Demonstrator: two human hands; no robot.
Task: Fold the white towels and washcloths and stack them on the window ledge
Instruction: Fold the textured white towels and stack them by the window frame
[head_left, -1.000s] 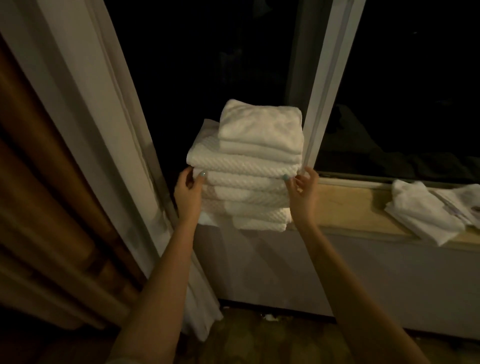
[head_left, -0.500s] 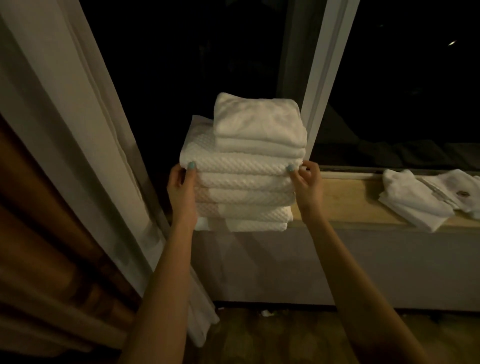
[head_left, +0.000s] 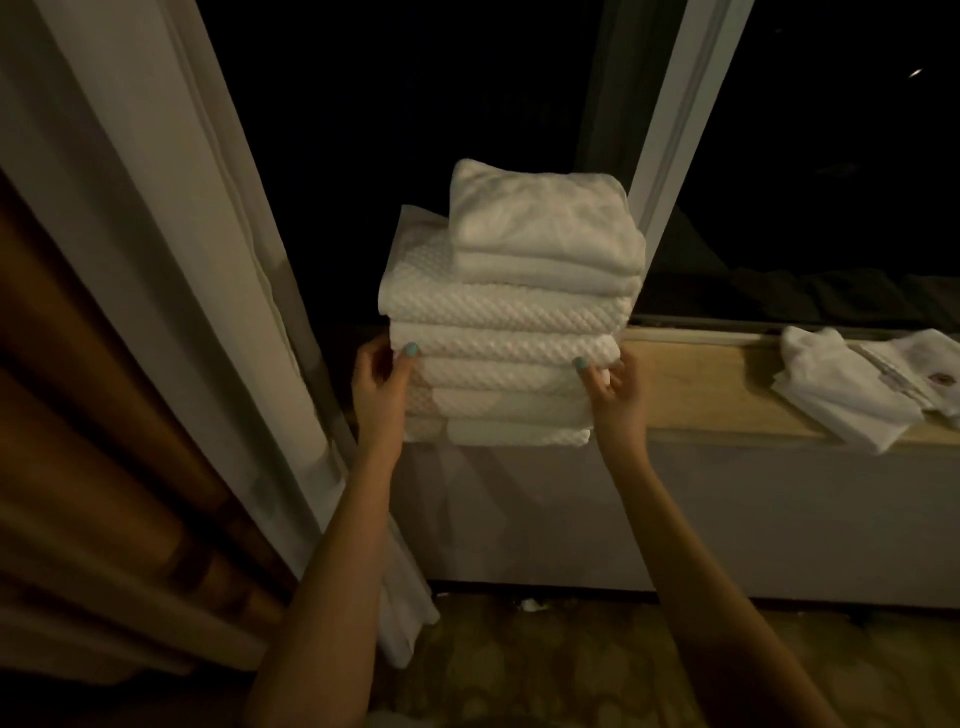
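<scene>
A tall stack of folded white towels (head_left: 506, 332) sits on the wooden window ledge (head_left: 696, 384) at the centre of the view, against a dark window. The two top towels are smooth; those below have a bumpy weave. The left hand (head_left: 382, 387), at 9 o'clock of the stack, presses its side with thumb and fingers partly spread. The right hand (head_left: 615, 392), at 3 o'clock, pinches a towel edge lightly between thumb and fingers. At 3 o'clock along the ledge, well apart, lie loosely folded washcloths (head_left: 852, 400). A pale curtain (head_left: 171, 260) hangs at 9 o'clock.
</scene>
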